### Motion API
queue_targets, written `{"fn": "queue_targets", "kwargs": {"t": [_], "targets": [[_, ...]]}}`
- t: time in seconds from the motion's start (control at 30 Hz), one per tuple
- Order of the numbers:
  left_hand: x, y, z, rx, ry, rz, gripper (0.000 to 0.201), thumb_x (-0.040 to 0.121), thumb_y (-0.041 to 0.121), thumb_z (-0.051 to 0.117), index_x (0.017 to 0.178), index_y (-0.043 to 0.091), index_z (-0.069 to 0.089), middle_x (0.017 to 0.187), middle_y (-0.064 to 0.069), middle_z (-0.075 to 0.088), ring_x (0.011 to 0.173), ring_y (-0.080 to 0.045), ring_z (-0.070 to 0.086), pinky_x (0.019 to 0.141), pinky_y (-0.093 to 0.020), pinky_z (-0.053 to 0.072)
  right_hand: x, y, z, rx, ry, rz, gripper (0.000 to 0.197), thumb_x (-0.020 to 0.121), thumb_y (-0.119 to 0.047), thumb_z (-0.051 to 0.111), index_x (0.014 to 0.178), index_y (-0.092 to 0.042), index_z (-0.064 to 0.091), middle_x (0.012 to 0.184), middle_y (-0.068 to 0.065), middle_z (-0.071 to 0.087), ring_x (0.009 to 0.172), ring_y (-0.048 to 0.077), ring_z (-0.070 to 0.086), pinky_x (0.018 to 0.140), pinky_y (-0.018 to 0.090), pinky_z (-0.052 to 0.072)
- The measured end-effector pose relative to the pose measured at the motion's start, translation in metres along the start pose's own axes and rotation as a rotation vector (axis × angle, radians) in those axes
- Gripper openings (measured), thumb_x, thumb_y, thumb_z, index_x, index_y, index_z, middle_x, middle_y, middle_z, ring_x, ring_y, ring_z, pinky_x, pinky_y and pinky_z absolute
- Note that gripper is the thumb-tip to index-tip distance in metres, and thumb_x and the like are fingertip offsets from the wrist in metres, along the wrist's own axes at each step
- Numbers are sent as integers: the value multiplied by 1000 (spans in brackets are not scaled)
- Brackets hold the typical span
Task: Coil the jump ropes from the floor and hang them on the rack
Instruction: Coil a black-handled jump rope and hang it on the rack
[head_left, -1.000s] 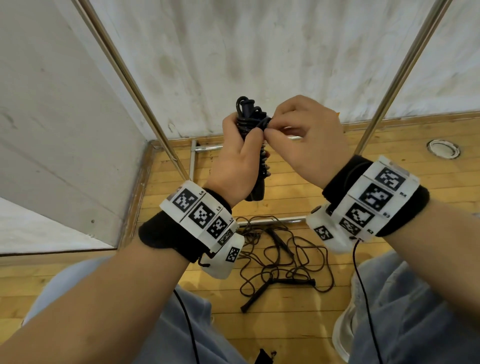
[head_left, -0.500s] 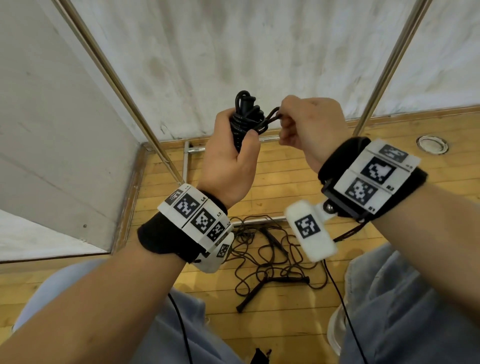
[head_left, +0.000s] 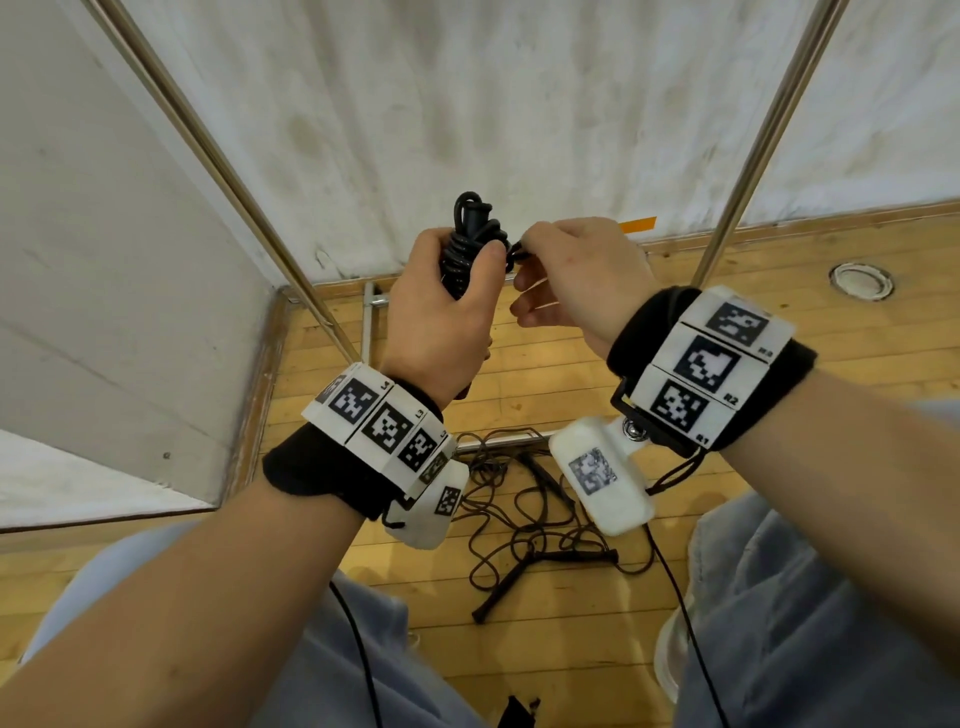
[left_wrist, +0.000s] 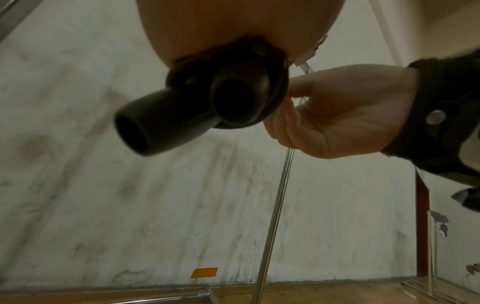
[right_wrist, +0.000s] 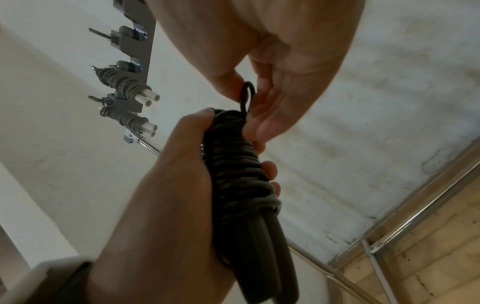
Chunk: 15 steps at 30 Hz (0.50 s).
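A black jump rope (head_left: 470, 236) (right_wrist: 241, 174), its cord wound tightly round its two handles (left_wrist: 182, 111), stands upright in my left hand (head_left: 441, 312) (right_wrist: 182, 185), which grips the bundle. My right hand (head_left: 571, 275) (right_wrist: 259, 92) pinches a small loop of the cord (right_wrist: 246, 96) at the bundle's top. Another black jump rope (head_left: 535, 525) lies tangled and loose on the wooden floor below my wrists. Up on the rack (right_wrist: 130, 67), two coiled ropes with white handles (right_wrist: 124, 88) hang from hooks.
The rack's metal legs (head_left: 218, 171) (head_left: 753, 140) slant down to a base frame (head_left: 371, 322) on the wooden floor, against a white wall. A round floor fitting (head_left: 860, 280) sits at the right. My knees in light trousers (head_left: 805, 623) frame the loose rope.
My right hand turned over and drew back a little from the bundle, pulling a short loop of cord out at the top. The left hand kept its grip and rose slightly.
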<state>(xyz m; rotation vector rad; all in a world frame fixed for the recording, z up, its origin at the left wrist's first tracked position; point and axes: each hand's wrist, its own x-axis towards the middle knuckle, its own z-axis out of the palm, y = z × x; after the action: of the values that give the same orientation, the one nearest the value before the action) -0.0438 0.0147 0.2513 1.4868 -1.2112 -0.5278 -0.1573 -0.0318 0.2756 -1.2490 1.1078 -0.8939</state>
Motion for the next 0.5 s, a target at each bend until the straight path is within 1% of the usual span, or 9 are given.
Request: {"fn": "queue_targets", "kwargs": {"t": [0.1,0.17,0.23,0.3,0.4,0.43,0.5], "targets": [[-1,2,-2,-30,-51,-36,12,91,36,55,88,25,57,67,3,59,55,-13,60,42,-25,45,4,3,-2,45,22,40,21,93,-11,47,77,-4,59,58,6,52,44,19,53,48,28,49],[-1,4,-3,-67,-83,-63,17,92,35,55,92,20,60,73,-5,64,56,-15,62,42,-30,48,7,4,-4,79,35,64,23,94,-10,47,74,-5,57,58,6,48,40,17,51,45,26,47],[-2,8,-2,-127,-127,-65,23,91,38,54,92,16,62,77,-12,64,56,-18,62,42,-32,49,11,4,-8,122,47,101,23,95,-9,47,74,-4,55,58,7,47,37,16,49,43,25,46],[-4,12,-2,-187,-165,-78,26,89,40,53,93,16,63,76,-11,63,56,-20,62,42,-31,47,14,6,-12,120,57,115,23,96,-9,47,75,-4,55,59,7,47,37,15,50,43,24,47],[1,13,-6,-287,-190,-135,22,89,40,49,98,23,59,83,-8,65,57,-20,62,43,-31,46,15,9,-12,139,-2,74,24,98,-13,45,78,-5,55,62,7,51,46,18,53,49,27,50],[3,13,-9,-306,-204,-155,20,90,39,48,100,24,57,85,-8,65,58,-19,62,44,-31,46,14,11,-11,157,-18,58,24,98,-14,44,79,-5,55,63,8,52,49,19,53,51,28,50],[5,9,-12,-284,-230,-188,21,93,39,47,103,22,55,92,-12,64,61,-18,62,45,-30,47,12,11,-6,174,-12,21,24,98,-16,44,81,-5,57,63,8,54,50,20,54,52,29,51]]}}
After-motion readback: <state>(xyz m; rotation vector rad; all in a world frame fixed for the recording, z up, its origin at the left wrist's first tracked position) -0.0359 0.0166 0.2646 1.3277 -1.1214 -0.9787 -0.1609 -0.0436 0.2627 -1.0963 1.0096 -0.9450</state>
